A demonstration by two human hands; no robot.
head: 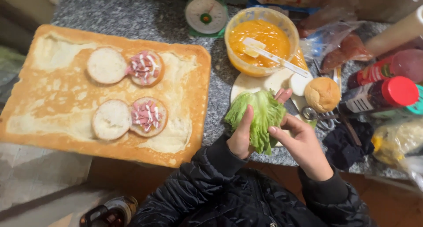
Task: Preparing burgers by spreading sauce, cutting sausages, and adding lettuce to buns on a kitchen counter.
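Centre-right of the frame: your left hand (pixel 240 141) and right hand (pixel 304 145) both grip the lettuce leaf (pixel 261 117), thumbs pressed on its face, the leaf standing between your palms above the white plate (pixel 246 83). At left, a wooden board (pixel 53 99) carries the opened buns (pixel 125 92).

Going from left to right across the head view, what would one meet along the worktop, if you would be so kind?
Wooden board with four bun halves, two of them topped with chopped meat → left hand on the lettuce leaf → right hand → whole bun → red-capped bottle.
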